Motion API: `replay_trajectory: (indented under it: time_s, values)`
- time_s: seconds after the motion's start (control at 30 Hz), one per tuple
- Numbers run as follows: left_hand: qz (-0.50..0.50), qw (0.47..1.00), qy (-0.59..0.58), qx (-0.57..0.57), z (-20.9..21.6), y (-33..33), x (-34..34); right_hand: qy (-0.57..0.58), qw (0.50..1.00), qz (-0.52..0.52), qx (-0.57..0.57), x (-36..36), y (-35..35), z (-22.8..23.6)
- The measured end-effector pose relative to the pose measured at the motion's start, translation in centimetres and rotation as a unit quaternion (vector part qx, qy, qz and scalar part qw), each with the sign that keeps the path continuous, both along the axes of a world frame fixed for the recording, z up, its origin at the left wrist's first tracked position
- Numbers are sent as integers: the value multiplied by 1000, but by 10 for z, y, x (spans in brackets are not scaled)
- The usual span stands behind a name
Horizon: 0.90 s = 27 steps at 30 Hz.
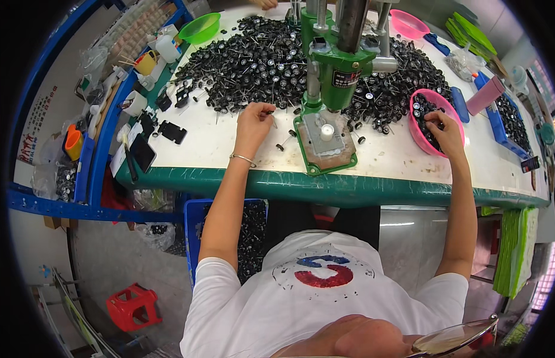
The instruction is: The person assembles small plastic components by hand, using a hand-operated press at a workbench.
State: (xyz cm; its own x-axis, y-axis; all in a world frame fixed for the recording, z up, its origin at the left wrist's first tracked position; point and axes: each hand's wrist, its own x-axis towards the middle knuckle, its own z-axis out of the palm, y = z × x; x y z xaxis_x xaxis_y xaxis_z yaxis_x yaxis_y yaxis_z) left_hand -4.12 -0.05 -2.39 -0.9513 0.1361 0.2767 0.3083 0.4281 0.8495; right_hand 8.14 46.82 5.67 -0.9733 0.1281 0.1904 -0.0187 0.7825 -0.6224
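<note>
My left hand is over the white table, its fingers pinched on a small black round part with a thin metal pin. A similar pinned part lies on the table just beside it. My right hand reaches into a pink bowl of black round caps. Its fingers are curled together among the caps; what they pinch is mostly hidden. Between my hands stands a green bench press, its base plate carrying a small white round holder.
A large heap of black pinned parts spreads behind the press. A green bowl and another pink bowl stand farther back. At right are a pink bottle and a blue tray. Another person's hand shows at the far edge.
</note>
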Motion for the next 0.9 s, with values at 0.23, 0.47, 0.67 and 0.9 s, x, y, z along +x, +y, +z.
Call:
replay_trajectory:
  time_s: [0.23,0.47,0.67,0.9]
  values:
    - [14,999,51,7,-3,5,11,114,993,-11,-38,-5,-38,33]
    - [39,989,-26,143,9,8,33,-13,955,196,-223,-19,-161,11]
    - [-1,998,16,66,35,16,55,-70,946,200,-244,-37,-199,-22]
    - [-92,943,-76,310,52,40,66,47,972,189,-129,-22,-216,-23]
